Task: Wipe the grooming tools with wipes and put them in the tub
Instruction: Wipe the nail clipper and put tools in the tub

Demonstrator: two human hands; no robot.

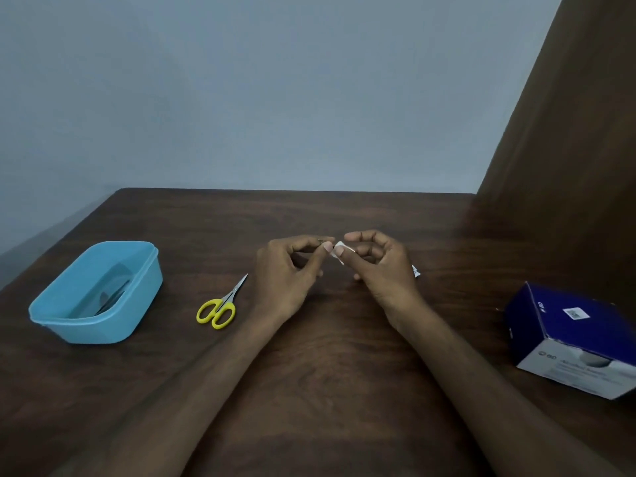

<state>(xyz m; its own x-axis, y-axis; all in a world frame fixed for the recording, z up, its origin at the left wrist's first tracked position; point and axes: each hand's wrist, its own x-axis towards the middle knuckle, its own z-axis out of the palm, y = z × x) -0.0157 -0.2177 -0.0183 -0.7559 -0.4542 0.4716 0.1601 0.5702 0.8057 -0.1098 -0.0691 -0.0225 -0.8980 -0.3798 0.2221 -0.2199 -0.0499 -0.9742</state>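
The main risk here is losing hold of something very small. The left hand point(289, 270) pinches a tiny dark metal item point(320, 241) between thumb and forefinger; only a sliver shows past the fingertips, so what kind of tool it is cannot be told. The right hand point(375, 266) pinches a small white wipe point(341, 248) between thumb and forefinger, just beside the left fingertips. With so little of either piece exposed, a slight twist or a damp, slick surface could let the tool slide out and drop onto the bench point(344, 356). The wipe could also fold on itself and miss part of the metal, leaving it only half cleaned. If the item has a sharp end, rubbing along it could nick a fingertip.

The yellow-handled scissors point(220, 304) lie on the bench between the left hand and the blue tub point(96, 294), blades shut and pointing away from the person, seemingly not yet wiped. The tub sits well to the left, open, with at least one slim metal tool point(112, 297) already lying inside. A scrap of white packet point(416, 271) peeks out behind the right hand. The blue-and-white wipe box point(571, 339) rests at the far right.
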